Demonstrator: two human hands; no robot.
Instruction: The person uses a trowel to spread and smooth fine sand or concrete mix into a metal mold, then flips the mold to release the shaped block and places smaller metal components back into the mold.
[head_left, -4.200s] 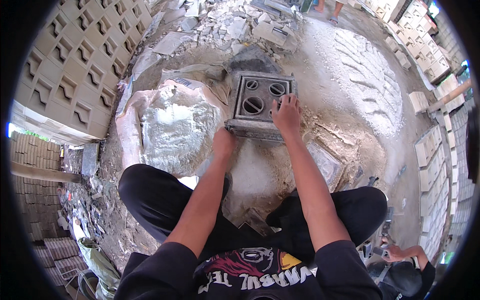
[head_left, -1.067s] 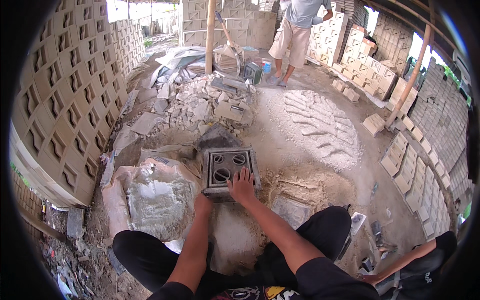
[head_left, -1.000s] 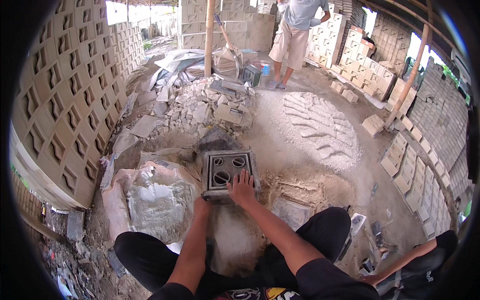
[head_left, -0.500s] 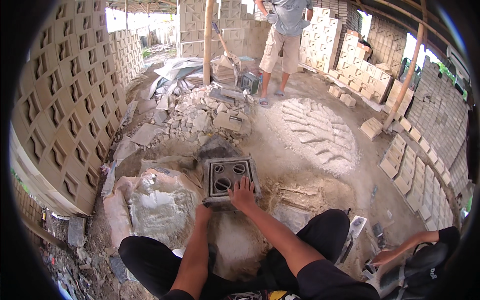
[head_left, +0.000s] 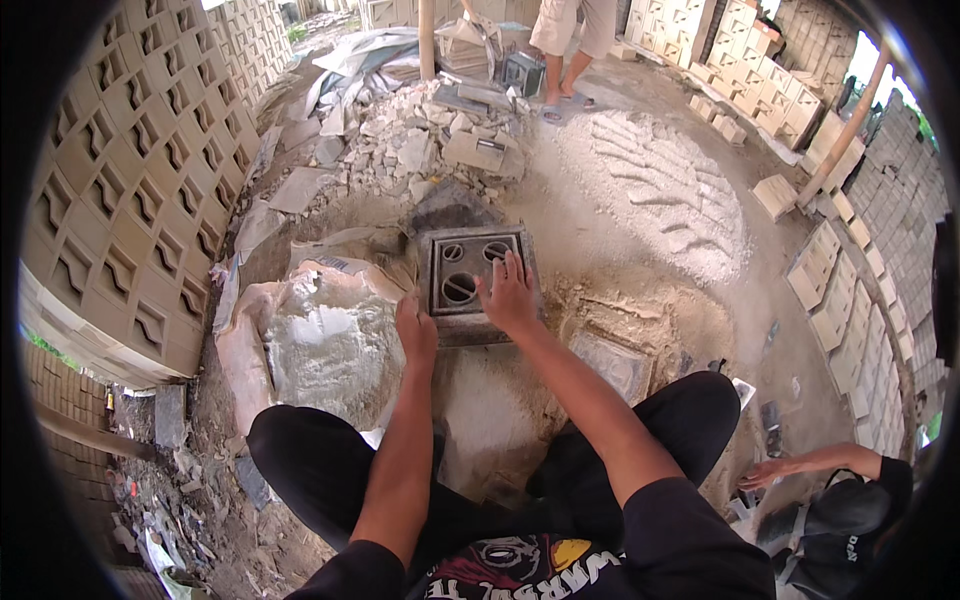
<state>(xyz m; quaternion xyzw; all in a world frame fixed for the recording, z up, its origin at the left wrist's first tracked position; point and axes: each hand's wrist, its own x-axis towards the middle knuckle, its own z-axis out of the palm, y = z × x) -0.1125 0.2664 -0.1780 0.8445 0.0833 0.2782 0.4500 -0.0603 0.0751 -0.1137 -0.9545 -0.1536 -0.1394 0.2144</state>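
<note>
A grey, dusty square block mould (head_left: pixel 476 270) sits on the ground in front of me, between my knees and the rubble. Its recessed top face has several round pieces crossed by slots; my right hand hides part of that face. My left hand (head_left: pixel 415 325) is closed at the mould's near left edge, its fingertips hidden against the side. Across the right part of the top lies my right hand (head_left: pixel 512 298), fingers stretched forward by the far right round piece and thumb apart.
An opened sack of pale powder (head_left: pixel 330 340) lies left of the mould. Beyond are broken rubble (head_left: pixel 400 150) and a raked pale powder heap (head_left: pixel 665 190). Patterned blocks (head_left: pixel 130 200) stack high at left. One person stands far off (head_left: pixel 575 40); another's hand (head_left: pixel 765 475) is at lower right.
The view has tipped down, so the scene sits higher. My right hand has shifted toward the mould's far right part, its fingers closer together. The person at lower right has lifted their hand slightly.
</note>
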